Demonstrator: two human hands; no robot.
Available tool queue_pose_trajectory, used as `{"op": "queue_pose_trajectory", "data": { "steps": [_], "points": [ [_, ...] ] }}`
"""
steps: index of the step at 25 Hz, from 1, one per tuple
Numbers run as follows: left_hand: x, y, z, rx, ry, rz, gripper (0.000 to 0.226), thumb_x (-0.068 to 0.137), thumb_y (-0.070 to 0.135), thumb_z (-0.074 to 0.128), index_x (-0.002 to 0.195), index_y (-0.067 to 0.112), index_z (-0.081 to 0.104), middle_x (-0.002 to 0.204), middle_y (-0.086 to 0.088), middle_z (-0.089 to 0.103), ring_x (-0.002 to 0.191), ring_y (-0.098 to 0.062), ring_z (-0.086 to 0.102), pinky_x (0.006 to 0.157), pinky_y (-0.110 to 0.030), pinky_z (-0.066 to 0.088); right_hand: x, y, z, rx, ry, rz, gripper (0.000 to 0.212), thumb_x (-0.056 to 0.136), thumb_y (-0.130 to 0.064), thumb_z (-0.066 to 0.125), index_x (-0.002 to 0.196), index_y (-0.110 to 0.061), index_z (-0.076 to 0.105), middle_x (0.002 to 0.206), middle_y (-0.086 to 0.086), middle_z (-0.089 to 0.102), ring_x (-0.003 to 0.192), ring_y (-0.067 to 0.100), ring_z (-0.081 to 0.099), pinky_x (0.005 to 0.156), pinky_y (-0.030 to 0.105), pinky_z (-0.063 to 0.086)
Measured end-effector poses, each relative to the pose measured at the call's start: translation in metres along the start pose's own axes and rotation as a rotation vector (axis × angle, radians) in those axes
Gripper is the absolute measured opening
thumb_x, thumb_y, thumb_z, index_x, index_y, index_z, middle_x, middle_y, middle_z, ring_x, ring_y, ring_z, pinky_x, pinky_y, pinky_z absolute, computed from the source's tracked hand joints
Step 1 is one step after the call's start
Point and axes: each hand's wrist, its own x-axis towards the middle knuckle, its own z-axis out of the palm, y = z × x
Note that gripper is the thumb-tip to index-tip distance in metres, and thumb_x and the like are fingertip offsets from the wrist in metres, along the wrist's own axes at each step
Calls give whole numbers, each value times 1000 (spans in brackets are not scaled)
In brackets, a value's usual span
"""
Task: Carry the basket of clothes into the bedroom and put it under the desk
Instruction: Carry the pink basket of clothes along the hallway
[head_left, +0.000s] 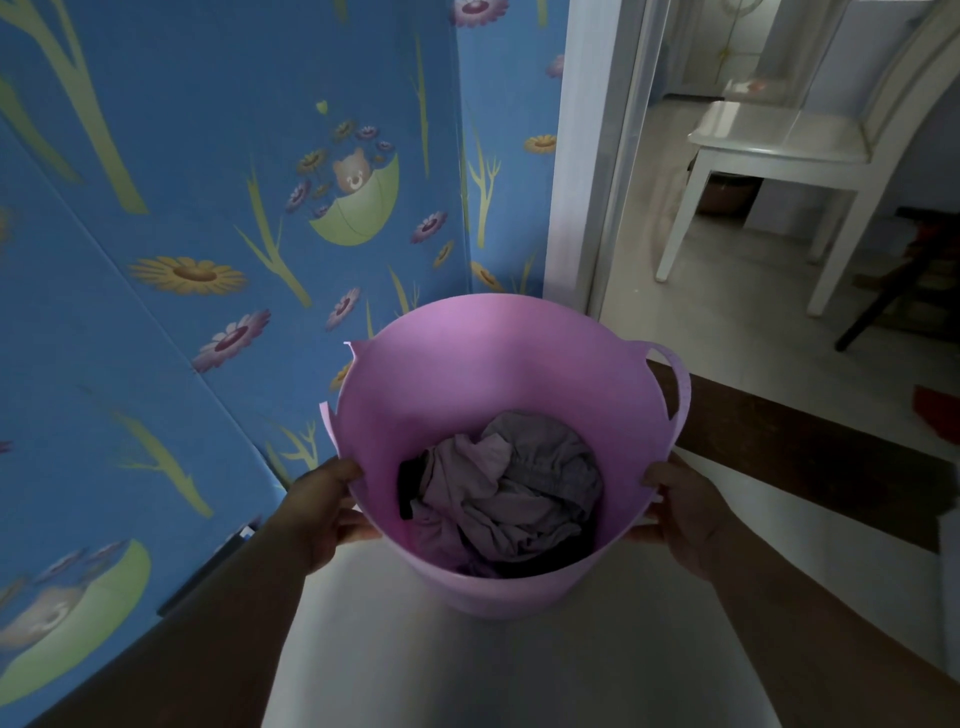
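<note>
While both hands, left hand (324, 506) and right hand (680, 512), clamped the basket (467, 374) rim, clothes (509, 499) rode low; level carry through the doorway (613, 156) advised.

Both hands (322, 512) (685, 512) grip pink basket (467, 364); clothes (509, 499) inside.

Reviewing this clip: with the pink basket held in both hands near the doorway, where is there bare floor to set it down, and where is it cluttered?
Bare pale floor lies directly below the basket, between the blue flowered wall and the dark threshold strip. More open tile shows past the door frame, in front of the white chair. The far right is crowded: dark slanted legs and red items.
</note>
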Motion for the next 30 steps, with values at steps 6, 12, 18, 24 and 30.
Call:
{"op": "queue_pose_trajectory", "data": {
  "steps": [6,12,18,24,30],
  "points": [
    [1,-1,1,2,-11,3,48,64,24,64,108,5,71,77,-16,81,66,-38,79,59,-45,63,0,0,0,-11,-14,-6,52,86,-4,49,131,-27,60,112,19,67,85,41,67,62,50,62],
    [1,-3,-2,-8,-18,0,48,68,24,63,113,7,70,81,-15,82,67,-37,80,58,-44,63,1,1,-1,-9,-23,-3,53,86,-4,51,131,-30,60,118,19,66,94,44,66,61,48,61],
    [1,-3,-6,13,-56,1,52,66,22,64,116,7,69,88,-16,83,72,-39,80,57,-43,63,5,3,-4,-6,-33,9,51,87,-5,52,129,-33,61,119,19,68,98,46,67,65,51,61],
    [-1,-6,-9,23,-82,3,60,58,23,68,117,15,72,97,-18,83,79,-40,81,62,-44,64,6,5,-6,-8,-46,7,50,86,-5,55,123,-37,64,117,17,71,95,44,70,65,50,60],
    [-4,-4,-9,19,-86,4,68,49,24,71,117,19,74,100,-17,83,82,-40,81,64,-45,64,4,4,-4,-3,-39,2,48,87,-3,53,122,-34,63,116,18,70,95,45,69,64,51,61]
  ]
}}
